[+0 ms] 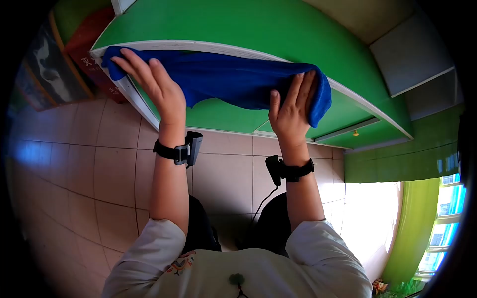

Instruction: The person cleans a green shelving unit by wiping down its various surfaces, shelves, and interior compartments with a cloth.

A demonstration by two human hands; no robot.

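Observation:
A blue cloth [223, 79] is stretched along the white front edge of a green cabinet [208, 25], with its lower side hanging over the green front. My left hand [160, 89] rests against the cloth's left end, fingers stretched out and slightly apart. At the opposite end, my right hand [293, 107] presses on the cloth with straight fingers and the thumb held away. A fold of cloth lies beside its outer fingers, and their tips are partly shaded. Neither hand is curled round the fabric.
Beneath me is a tiled floor [218, 169]. The cabinet front has a small yellow knob [356, 133] at right. A red object with white characters [92, 59] stands at left, and a green curtain [412, 218] hangs by the window at right.

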